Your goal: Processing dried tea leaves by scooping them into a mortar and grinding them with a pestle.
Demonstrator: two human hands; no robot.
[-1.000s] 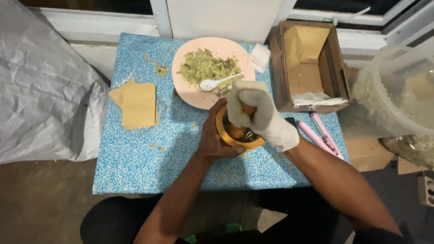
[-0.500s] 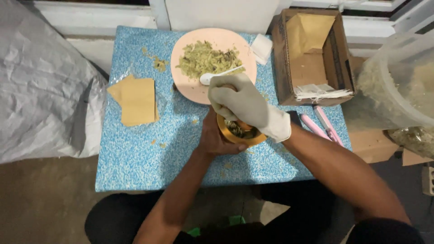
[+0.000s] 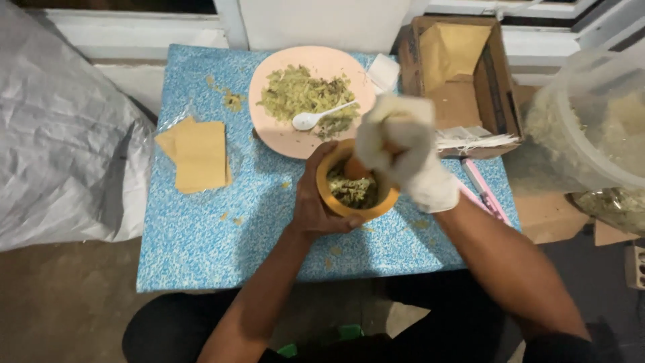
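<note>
I see my right hand (image 3: 402, 151), in a white glove, clenched around a wooden pestle (image 3: 354, 167) whose tip goes down into the yellow mortar (image 3: 355, 185). My left hand (image 3: 316, 202), bare, is wrapped around the mortar wall from 9 o'clock and grips it firmly on the desk (image 3: 201, 235). Inside the mortar there is green-brown crushed plant material (image 3: 353, 191). At 12 o'clock from the mortar, touching or nearly touching its rim, lies a pink plate (image 3: 269, 134) with a heap of the same dried herb and a white plastic spoon (image 3: 312, 119) on it. At 9 o'clock, well apart, lie tan paper envelopes (image 3: 198, 154); at 2 o'clock stands an open cardboard box (image 3: 463, 81), and at 3 o'clock pink pens (image 3: 484, 191) lie on the desk. In my judgement, the danger is the closeness of the plate: a hard stroke could push the mortar against it and scatter the herb. Also, the glove hides the pestle grip, so a slip could throw material over the rim onto the blue cover.
</note>
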